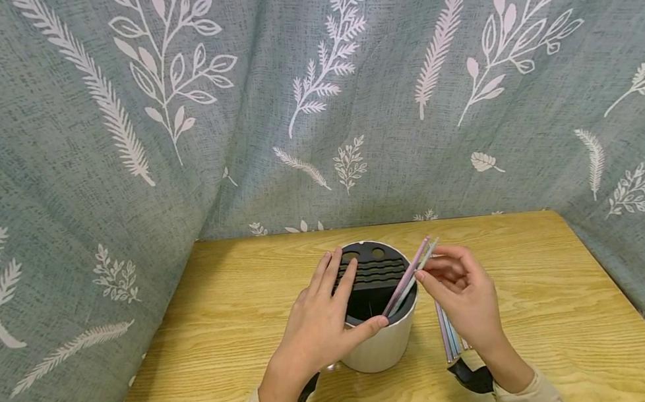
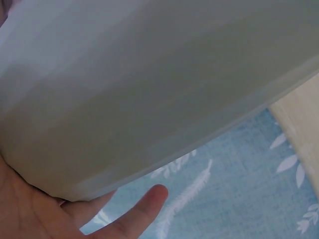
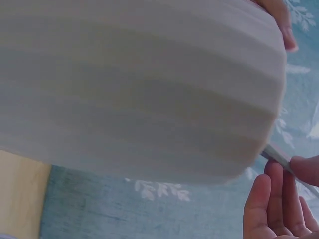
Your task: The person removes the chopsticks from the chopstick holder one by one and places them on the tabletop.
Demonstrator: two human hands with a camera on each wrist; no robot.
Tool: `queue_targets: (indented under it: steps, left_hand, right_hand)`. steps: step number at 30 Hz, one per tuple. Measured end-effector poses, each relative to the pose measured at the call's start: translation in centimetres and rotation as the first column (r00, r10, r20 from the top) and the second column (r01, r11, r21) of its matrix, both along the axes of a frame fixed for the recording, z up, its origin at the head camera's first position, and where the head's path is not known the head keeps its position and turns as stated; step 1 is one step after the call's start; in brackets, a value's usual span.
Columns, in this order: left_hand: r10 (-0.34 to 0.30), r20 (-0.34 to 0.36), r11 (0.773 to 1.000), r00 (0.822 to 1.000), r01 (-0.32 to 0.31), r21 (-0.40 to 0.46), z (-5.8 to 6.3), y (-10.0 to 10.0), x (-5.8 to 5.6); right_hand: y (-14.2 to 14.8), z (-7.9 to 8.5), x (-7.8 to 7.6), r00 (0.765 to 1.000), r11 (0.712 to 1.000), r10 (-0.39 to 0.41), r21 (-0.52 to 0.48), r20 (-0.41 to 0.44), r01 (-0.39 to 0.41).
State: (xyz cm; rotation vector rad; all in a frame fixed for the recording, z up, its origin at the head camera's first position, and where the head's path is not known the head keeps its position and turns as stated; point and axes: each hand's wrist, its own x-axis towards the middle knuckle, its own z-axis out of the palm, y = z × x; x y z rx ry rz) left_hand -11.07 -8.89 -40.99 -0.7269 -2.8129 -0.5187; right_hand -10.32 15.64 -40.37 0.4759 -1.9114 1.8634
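Note:
A white ribbed holder (image 1: 375, 351) with a black slotted top (image 1: 372, 275) stands upright near the middle of the table. Spread and straight, the fingers of my left hand (image 1: 324, 320) rest along its left rim, the thumb lying across the front edge. The left wrist view shows that palm against the holder's wall (image 2: 149, 99). Between thumb and fingers, my right hand (image 1: 464, 294) pinches a pale green pencil (image 1: 425, 259), whose lower end is inside the holder's front opening. A pink pencil (image 1: 405, 278) leans in the same opening, beside the green one.
Several pink and blue pencils (image 1: 450, 336) lie on the wooden table (image 1: 561, 306) below my right hand, partly hidden by it. Black wrist straps (image 1: 472, 376) show by the sleeves. A leaf-patterned blue-green curtain (image 1: 310, 96) surrounds the table's back and sides.

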Motion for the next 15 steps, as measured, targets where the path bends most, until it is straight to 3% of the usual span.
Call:
queue_targets:
  steps: [4, 9, 12, 15]
  left_hand:
    - [0.001, 0.002, 1.0, 1.0, -0.001, -0.003, 0.0, 0.0, 0.0]
    - [0.0, -0.001, 1.0, 1.0, 0.0, -0.005, 0.1, -0.1, 0.0]
    - [-0.002, -0.002, 1.0, 1.0, 0.002, -0.007, 0.1, 0.0, 0.0]
    - [-0.004, -0.006, 1.0, 1.0, 0.004, -0.012, 0.1, 0.0, 0.0]
  right_hand:
    - [0.5, 1.1, -0.3, 0.999, 0.999, -0.015, -0.04, -0.044, 0.014]
    - [1.5, 3.2, -0.9, 0.984, 0.993, -0.006, -0.12, -0.178, -0.015]
    - [2.1, 4.8, -1.2, 0.969, 0.976, 0.014, -0.206, -0.245, -0.066]
    - [3.1, 6.7, -1.3, 0.965, 0.951, -0.015, -0.301, -0.263, -0.067]
